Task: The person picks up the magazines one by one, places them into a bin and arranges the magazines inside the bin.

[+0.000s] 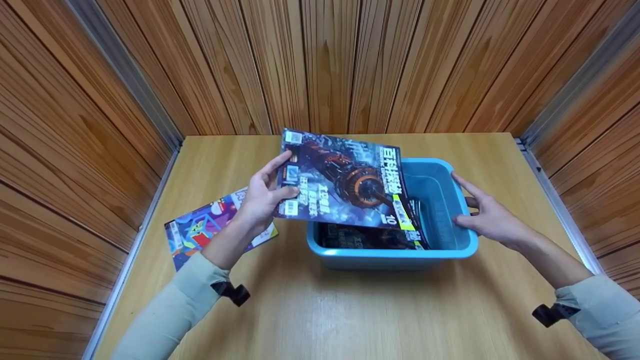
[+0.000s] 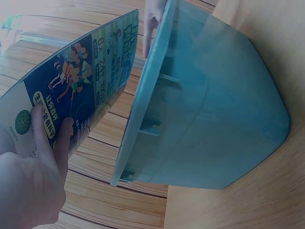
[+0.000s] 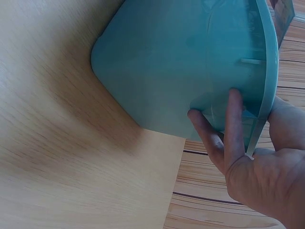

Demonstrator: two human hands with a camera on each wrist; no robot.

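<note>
My left hand [image 1: 260, 197] grips the left edge of a dark magazine [image 1: 345, 180] with a machine on its cover, thumb on top, fingers under it. The magazine hangs tilted over a blue plastic bin [image 1: 390, 252] in the middle of the table. In the left wrist view the magazine's back cover [image 2: 81, 86] faces the bin's outer wall [image 2: 205, 124]. Another dark magazine [image 1: 370, 237] lies inside the bin. My right hand [image 1: 482, 215] holds the bin's right rim; its fingers [image 3: 228, 129] press the outer wall, with the thumb over the rim.
A colourful magazine [image 1: 200, 230] lies flat on the wooden table [image 1: 350, 310] left of the bin, partly under my left wrist. Wood-panelled walls close the table in at the back and both sides.
</note>
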